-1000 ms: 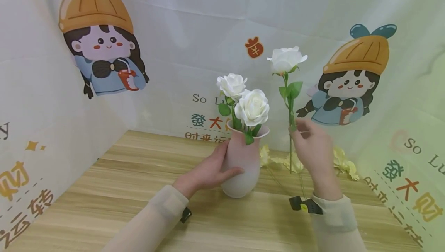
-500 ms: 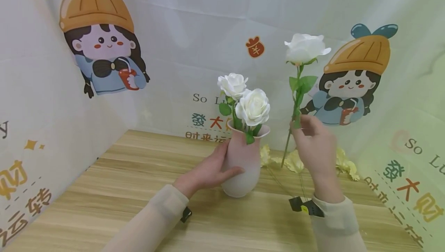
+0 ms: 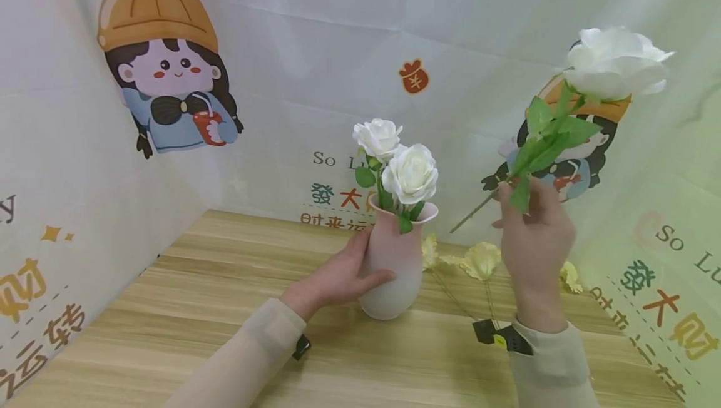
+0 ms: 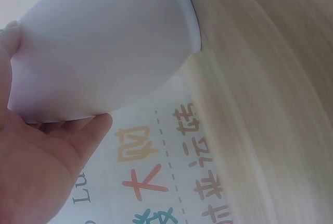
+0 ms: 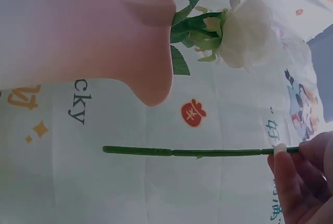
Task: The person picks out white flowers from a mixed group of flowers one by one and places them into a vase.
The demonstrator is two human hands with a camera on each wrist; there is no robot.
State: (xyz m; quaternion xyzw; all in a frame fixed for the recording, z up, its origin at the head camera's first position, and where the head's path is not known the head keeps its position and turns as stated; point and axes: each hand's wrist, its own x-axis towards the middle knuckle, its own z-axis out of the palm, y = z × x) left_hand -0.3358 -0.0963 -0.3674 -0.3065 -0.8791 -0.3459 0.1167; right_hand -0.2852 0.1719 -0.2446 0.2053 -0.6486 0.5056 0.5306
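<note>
A vase (image 3: pixel 391 264), pink at the neck and white below, stands upright on the table. My left hand (image 3: pixel 338 270) grips its left side, thumb across the front and fingers behind; the left wrist view shows the thumb and fingers around the vase (image 4: pixel 104 47). Two white roses (image 3: pixel 411 173) with green leaves rise from its flared mouth. Right of the vase and above the table, my right hand (image 3: pixel 537 239) pinches the stem of another white rose (image 3: pixel 616 64). This rose leans to the right, its bare stem end (image 5: pixel 135 151) pointing down left, apart from the vase.
Pale yellow flowers (image 3: pixel 481 261) on thin stems lie on the wooden table (image 3: pixel 225 314), behind and right of the vase. A printed cloth (image 3: pixel 293 70) hangs close around the table's back and sides. Small black pieces (image 3: pixel 484 331) show at both cuffs.
My right hand has moved right and slightly up with the rose, which has gone from nearly upright to leaning right. My left hand and the vase have stayed in place.
</note>
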